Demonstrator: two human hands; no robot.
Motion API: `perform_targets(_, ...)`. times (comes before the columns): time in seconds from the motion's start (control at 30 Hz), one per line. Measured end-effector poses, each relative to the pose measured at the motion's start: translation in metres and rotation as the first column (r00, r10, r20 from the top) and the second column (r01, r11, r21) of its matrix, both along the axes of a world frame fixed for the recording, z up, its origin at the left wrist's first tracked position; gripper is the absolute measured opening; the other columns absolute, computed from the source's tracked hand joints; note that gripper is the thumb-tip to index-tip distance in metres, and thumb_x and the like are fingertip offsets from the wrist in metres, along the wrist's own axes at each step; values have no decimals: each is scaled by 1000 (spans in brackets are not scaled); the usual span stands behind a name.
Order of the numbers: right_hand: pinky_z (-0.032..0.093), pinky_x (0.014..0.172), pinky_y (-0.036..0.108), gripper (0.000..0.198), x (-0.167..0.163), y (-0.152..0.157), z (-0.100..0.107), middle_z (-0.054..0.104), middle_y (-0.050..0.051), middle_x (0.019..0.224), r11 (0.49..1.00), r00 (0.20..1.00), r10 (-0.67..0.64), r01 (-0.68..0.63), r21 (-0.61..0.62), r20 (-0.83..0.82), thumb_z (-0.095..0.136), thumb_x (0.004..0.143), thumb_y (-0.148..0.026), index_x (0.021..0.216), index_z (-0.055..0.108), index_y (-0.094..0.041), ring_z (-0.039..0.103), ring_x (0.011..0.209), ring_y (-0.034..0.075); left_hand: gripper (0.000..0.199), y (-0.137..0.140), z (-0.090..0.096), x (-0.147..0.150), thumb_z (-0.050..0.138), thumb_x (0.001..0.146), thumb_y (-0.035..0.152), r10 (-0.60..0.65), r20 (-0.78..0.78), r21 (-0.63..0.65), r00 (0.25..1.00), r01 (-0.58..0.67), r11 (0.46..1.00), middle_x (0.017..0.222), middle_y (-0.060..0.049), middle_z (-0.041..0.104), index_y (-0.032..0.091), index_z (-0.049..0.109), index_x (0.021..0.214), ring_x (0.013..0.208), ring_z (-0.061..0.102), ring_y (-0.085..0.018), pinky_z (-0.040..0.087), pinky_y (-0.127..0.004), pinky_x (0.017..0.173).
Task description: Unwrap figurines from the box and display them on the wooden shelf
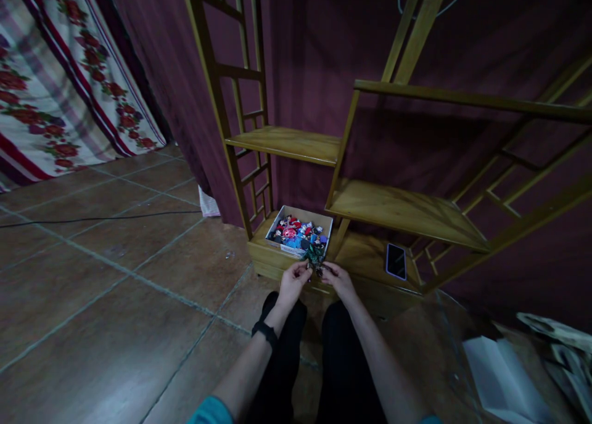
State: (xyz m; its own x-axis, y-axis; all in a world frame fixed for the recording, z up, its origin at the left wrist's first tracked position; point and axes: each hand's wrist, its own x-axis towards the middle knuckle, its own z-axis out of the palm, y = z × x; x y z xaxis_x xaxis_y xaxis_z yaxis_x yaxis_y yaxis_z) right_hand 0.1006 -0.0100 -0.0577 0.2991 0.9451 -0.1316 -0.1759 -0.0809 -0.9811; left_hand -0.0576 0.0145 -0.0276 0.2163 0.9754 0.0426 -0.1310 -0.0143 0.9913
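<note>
A small dark green figurine (315, 254) is pinched between both hands, just in front of a cardboard box. My left hand (295, 278) grips it from the left side with closed fingers. On its other side, my right hand (337, 277) holds it with thumb and fingers together. The figurine's lower details are too small and dark to make out. Behind it, the shallow box (310, 213) holds several small colourful figurines (296, 232) in red, blue and black. The box rests on the low wooden base of a shelf unit.
Wooden shelves (407, 211) rise around the box, with another shelf board (291, 142) above it. A phone (396, 261) lies on the base at right. White sheets (502, 375) lie on the floor at lower right. A black cable (106, 218) crosses the tiles.
</note>
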Motion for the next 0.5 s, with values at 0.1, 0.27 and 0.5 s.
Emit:
perform_targets(0.1, 55, 65, 32, 42, 0, -1, 2, 67, 2, 86, 1000, 999, -18, 18, 6, -28, 69, 57, -33, 96, 65, -21, 64, 72, 16, 38, -1, -1, 0, 67, 63, 35, -34, 17, 34, 999, 33, 999, 59, 3, 54, 12, 62, 93, 53, 50, -8, 42, -21, 54)
perform_targets(0.27, 54, 68, 34, 39, 1, 0, -1, 65, 1, 88, 999, 998, -37, 38, 7, -59, 71, 51, -30, 88, 64, -20, 61, 80, 18, 25, -7, -1, 2, 65, 66, 33, -5, -63, 95, 998, 11, 995, 67, 0, 59, 14, 59, 82, 57, 53, -10, 43, -22, 55)
perform_targets(0.5, 50, 72, 32, 37, 3, 0, -1, 62, -1, 80, 995, 995, -94, 96, 34, -40, 73, 45, -28, 77, 55, -20, 59, 80, 17, 23, -21, 8, 2, 58, 72, 29, 74, -297, 262, 952, 7, 965, 75, -2, 64, 17, 62, 92, 71, 58, -15, 45, -25, 66)
